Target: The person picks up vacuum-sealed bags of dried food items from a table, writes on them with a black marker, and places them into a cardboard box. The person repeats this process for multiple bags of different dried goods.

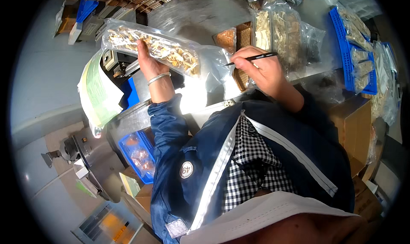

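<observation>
My left hand [150, 59] holds up a long clear plastic bag [166, 50] filled with dried yellow and off-white pieces, thumb on its near face. The bag's unfilled end [219, 56] stretches to the right and looks crumpled. At that end my right hand [261, 67] grips slim black tweezers [256, 57], their pointed tip at the clear film. Whether the tip is inside the bag or in front of it, I cannot tell. Some fingers of my right hand are hidden behind the film and the tweezers.
Behind my right hand are a brown woven tray [242, 39] and clear packs of dried food [280, 32]. Blue baskets [344, 51] with more packs stand at the right. A curled sheaf of printed papers [97, 90] hangs left. Below is a blue basket [139, 156] of small packs.
</observation>
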`<control>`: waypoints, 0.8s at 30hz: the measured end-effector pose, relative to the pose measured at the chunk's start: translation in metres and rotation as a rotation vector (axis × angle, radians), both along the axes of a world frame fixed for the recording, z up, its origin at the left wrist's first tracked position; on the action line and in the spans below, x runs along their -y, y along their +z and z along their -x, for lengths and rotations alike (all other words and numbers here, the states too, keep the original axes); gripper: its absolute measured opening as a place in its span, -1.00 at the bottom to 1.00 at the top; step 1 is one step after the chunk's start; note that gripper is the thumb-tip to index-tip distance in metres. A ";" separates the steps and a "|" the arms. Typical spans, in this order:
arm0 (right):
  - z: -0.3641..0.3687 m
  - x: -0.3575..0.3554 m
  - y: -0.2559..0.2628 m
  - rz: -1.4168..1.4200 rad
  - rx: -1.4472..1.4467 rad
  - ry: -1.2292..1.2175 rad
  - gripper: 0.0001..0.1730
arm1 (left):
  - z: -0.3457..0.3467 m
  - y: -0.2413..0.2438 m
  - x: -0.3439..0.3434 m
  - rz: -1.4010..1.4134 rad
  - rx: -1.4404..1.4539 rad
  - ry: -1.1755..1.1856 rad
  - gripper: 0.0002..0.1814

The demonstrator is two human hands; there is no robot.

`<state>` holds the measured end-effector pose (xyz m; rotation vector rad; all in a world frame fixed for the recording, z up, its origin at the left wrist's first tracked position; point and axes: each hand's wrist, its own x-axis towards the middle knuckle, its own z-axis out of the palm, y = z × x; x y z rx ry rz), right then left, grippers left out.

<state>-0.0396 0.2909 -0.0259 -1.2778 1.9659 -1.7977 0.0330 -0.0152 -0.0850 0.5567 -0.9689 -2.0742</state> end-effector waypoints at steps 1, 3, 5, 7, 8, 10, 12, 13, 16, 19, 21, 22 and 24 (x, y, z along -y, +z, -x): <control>0.001 0.003 -0.003 -0.006 -0.045 0.000 -0.86 | 0.003 -0.002 -0.003 0.007 0.011 -0.001 -0.39; 0.004 0.009 -0.012 0.016 -0.169 -0.005 -0.87 | 0.009 -0.004 -0.011 0.040 0.010 -0.007 -0.39; 0.006 0.014 -0.017 0.025 -0.275 -0.008 -0.89 | 0.011 -0.002 -0.019 0.033 -0.008 -0.007 -0.41; 0.009 0.017 -0.023 0.015 -0.367 -0.019 -0.90 | 0.013 0.006 -0.031 -0.030 -0.040 -0.018 -0.43; 0.012 0.018 -0.032 0.037 -0.459 0.007 -0.91 | 0.012 0.008 -0.036 -0.049 -0.037 -0.022 -0.44; 0.011 0.023 -0.041 0.020 -0.517 0.025 -0.90 | 0.007 0.013 -0.040 -0.082 -0.029 -0.022 -0.46; 0.010 0.029 -0.053 -0.085 -0.446 0.040 -0.90 | 0.006 0.007 -0.038 0.056 0.023 0.032 -0.43; 0.012 0.027 -0.056 -0.159 -0.260 0.081 -0.88 | 0.007 0.007 -0.037 0.123 0.046 0.060 -0.41; 0.024 0.015 -0.063 -0.220 0.342 0.198 -0.74 | 0.002 0.012 -0.046 0.279 0.105 0.097 -0.39; 0.059 0.011 -0.043 0.127 0.402 0.194 -0.73 | -0.010 0.009 -0.052 0.478 0.266 -0.038 -0.35; 0.080 0.005 -0.003 -0.001 0.293 0.052 -0.71 | -0.019 0.009 -0.064 0.441 0.329 -0.234 -0.33; 0.089 0.001 0.014 -0.067 0.233 -0.029 -0.70 | -0.017 0.007 -0.073 0.390 0.319 -0.298 -0.33; 0.103 0.006 0.038 -0.028 -0.077 -0.126 -0.62 | -0.015 -0.005 -0.079 0.460 0.319 -0.424 -0.32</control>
